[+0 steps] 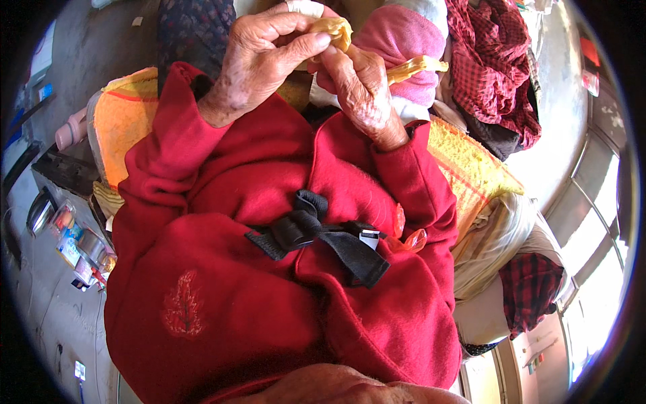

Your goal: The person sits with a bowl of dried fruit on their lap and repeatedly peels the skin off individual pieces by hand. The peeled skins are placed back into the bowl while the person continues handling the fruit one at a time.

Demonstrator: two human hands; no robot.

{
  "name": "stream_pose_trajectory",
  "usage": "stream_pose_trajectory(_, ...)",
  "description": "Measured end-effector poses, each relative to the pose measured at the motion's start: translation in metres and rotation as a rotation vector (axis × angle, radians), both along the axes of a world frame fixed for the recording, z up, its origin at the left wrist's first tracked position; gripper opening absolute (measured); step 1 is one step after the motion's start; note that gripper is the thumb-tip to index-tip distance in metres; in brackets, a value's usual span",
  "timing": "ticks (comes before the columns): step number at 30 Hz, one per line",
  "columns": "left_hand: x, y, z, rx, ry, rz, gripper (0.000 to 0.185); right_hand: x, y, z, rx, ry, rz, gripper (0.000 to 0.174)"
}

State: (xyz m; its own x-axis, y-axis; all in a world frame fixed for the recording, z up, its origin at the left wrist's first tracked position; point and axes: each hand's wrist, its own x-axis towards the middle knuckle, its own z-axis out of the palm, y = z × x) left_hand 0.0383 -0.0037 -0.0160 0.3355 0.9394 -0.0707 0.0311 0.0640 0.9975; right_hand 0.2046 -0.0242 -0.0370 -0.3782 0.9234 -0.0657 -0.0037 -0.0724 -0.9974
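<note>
A crumpled yellow strip of soft, thin material [335, 30] is bunched between my two hands near the top of the view. My left hand [262, 60] pinches the bunched part between thumb and forefinger; a white wrap [305, 7] shows by its fingers. Close beside it, my right hand [361, 91] has its fingers curled at the lower side of the bunch. A loose yellow length [416, 68] sticks out to the right past my right hand, over a pink cloth [404, 38]. The fingers hide how the two yellow parts join.
Beneath me lies a yellow and orange towel [474, 161]. A red and black checked cloth [492, 65] is heaped at the right. At the left are a pink bottle [70, 130] and a clear container [81, 245] of small items. A black buckled strap [308, 230] crosses my red coat.
</note>
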Motion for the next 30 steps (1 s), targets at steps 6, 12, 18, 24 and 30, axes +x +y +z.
stream_pose_trajectory(6,-0.007,-0.001,-0.011,-0.139,-0.262,0.026,0.021,-0.001,0.002,0.008,0.068,-0.02,0.029,0.028)
stream_pose_trajectory(12,-0.006,-0.005,-0.01,-0.367,-0.644,-0.004,0.028,0.002,0.002,0.015,0.22,-0.105,0.08,0.023)
stream_pose_trajectory(18,-0.003,-0.006,-0.002,-0.567,-0.76,-0.047,0.02,-0.001,-0.002,0.011,0.293,-0.104,0.074,0.012)
stream_pose_trajectory(24,-0.004,-0.002,0.0,-0.223,-0.444,-0.073,0.016,0.001,0.0,0.003,0.74,-0.359,-0.04,0.01)
stream_pose_trajectory(30,-0.011,-0.004,0.003,0.033,0.202,-0.084,0.021,0.013,0.006,-0.002,0.948,-0.632,-0.034,0.015)
